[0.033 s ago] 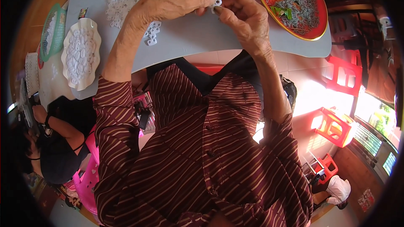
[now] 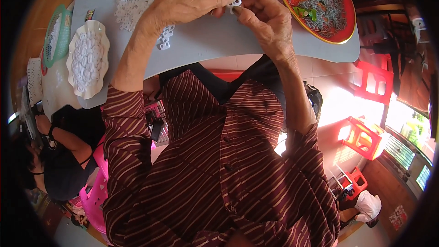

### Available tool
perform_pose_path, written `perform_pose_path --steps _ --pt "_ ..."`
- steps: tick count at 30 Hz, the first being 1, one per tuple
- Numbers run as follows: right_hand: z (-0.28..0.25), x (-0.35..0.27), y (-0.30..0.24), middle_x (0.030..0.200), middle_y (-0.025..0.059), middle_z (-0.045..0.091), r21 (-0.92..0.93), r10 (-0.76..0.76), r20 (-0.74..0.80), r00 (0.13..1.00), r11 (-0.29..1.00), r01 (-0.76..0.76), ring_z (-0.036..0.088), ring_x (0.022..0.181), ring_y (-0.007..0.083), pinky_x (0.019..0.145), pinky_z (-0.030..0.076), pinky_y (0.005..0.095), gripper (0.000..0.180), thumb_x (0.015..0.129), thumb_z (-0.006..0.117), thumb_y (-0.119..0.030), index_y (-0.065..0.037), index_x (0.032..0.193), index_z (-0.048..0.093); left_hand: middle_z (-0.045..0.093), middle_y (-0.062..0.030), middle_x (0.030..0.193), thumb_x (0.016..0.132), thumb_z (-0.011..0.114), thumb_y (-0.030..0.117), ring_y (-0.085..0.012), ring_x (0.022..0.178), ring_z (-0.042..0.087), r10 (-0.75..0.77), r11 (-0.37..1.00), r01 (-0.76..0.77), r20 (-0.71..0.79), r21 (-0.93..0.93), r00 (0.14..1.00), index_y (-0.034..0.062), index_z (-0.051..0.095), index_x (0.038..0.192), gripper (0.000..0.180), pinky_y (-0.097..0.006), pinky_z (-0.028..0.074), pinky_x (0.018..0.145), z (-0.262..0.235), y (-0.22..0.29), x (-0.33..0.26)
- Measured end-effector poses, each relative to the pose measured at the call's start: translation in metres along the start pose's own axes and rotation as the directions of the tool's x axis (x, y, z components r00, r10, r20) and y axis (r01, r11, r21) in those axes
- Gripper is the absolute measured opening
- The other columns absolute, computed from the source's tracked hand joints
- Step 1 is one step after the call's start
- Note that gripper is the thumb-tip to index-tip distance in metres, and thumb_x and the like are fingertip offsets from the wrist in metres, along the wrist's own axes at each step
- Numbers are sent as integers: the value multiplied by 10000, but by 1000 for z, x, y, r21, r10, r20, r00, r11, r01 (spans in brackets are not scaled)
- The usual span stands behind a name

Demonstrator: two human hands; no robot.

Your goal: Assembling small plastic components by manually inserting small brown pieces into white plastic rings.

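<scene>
Above the grey table (image 2: 206,43), my left hand (image 2: 192,1) and my right hand (image 2: 269,20) meet fingertip to fingertip. Pinched between them is a small white plastic piece with round holes (image 2: 237,2); fingers cover much of it. Whether a second small part is in the pinch cannot be made out. Left of my hands lies a heap of similar white pieces (image 2: 130,4), partly behind my left forearm. A few loose ones (image 2: 164,45) lie near the table's front edge. To the right, a red round tray with a gold rim (image 2: 339,42) holds many small grey screw-like parts (image 2: 322,2).
A scalloped cream dish (image 2: 107,45) of white oval pieces stands at the left, beside a green basket (image 2: 64,27). A person (image 2: 68,155) sits at the lower left on a pink chair (image 2: 97,196). Red stools (image 2: 363,137) stand at the right. Another person (image 2: 367,206) is farther off.
The white piece has turned slightly between my fingertips, and more of its holed face shows. My left hand has shifted a little; the tray, heap and dish stay put.
</scene>
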State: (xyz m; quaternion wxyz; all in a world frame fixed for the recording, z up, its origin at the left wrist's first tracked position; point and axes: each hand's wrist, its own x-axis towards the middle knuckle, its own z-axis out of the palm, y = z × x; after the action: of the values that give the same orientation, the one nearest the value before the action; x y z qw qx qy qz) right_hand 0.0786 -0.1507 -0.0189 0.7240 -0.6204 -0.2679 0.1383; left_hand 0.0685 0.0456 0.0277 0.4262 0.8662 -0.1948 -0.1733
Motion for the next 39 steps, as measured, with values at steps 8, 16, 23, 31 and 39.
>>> perform_pose_path --steps 8,16,23,31,39 --pt "1 0 -2 891 49 622 37 2 -20 1000 999 -1 584 821 91 751 489 222 257 843 639 -51 12 1078 559 436 -30 678 951 464 295 -122 640 390 20 989 -84 -463 -119 886 -11 527 944 312 -265 355 595 46 -3 -11" --pt "5 1 9 872 40 603 13 -113 -3 994 994 113 597 771 86 698 502 208 318 786 698 -28 10 1070 562 434 -117 569 961 434 271 -220 509 451 120 991 -134 -583 19 804 9 528 885 288 -340 380 513 51 -3 -7" --pt "6 -1 6 804 51 641 -165 -152 -52 987 976 142 622 746 88 658 513 218 284 765 724 -65 0 1005 586 433 -122 559 959 442 279 -197 495 406 126 985 -168 -545 -29 829 4 535 900 296 -327 362 503 52 -7 -8" --pt "7 -3 1 751 74 653 -342 -223 -59 973 920 190 652 688 131 613 521 231 266 744 737 -76 -2 948 584 412 -93 554 958 438 308 -155 503 384 82 977 -175 -546 -120 834 1 542 933 325 -309 363 502 59 -8 -9" --pt "9 -4 -4 728 67 653 -423 -329 -63 942 864 274 654 653 141 553 495 232 267 721 757 -89 -17 908 581 430 -48 610 956 426 306 -132 572 398 94 950 -231 -511 -211 855 14 509 870 315 -291 372 540 58 -8 -8"
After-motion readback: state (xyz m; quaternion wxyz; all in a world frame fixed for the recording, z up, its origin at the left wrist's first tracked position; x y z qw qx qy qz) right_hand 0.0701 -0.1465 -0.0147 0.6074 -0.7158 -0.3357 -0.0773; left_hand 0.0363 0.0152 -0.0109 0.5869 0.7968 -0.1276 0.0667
